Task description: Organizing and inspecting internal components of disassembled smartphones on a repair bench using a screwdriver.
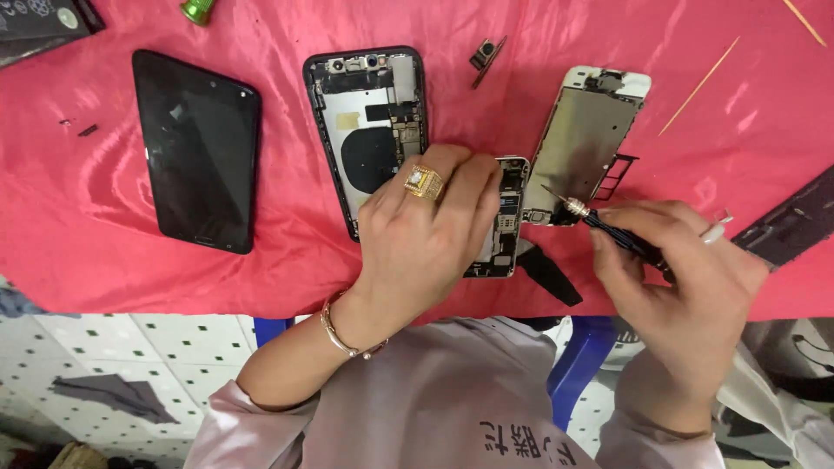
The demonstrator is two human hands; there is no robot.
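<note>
Right now, at the counter (104, 260): a red satin cloth covers it, and both hands are at work near its front edge.
Left hand (417, 234): lies flat over a small opened phone (504, 217), fingers pressed together on its left side and pinning it down; a gold ring sits on one finger and a bracelet on the wrist.
Small opened phone: lies on the cloth just below centre, its circuit board and innards showing, partly hidden under the left hand.
Right hand (686, 278): grip closed around a dark precision screwdriver (608, 230), pinched between thumb and fingers.
Screwdriver: angled up and left, its silver collar and tip reaching the lower edge of the lifted screen panel (586, 143), just beside the small opened phone.
Screen panel: white-framed, metal back up, tilted to the right of the opened phone and touching it at the bottom corner.
Black phone shell (369, 122): open, back housing showing a round coil, just behind the left hand.
Black tablet-like phone (198, 149): screen up, well apart on the left.
Camera module (486, 54): small loose part near the top.
Wooden sticks (699, 85): thin, lying at the upper right.
</note>
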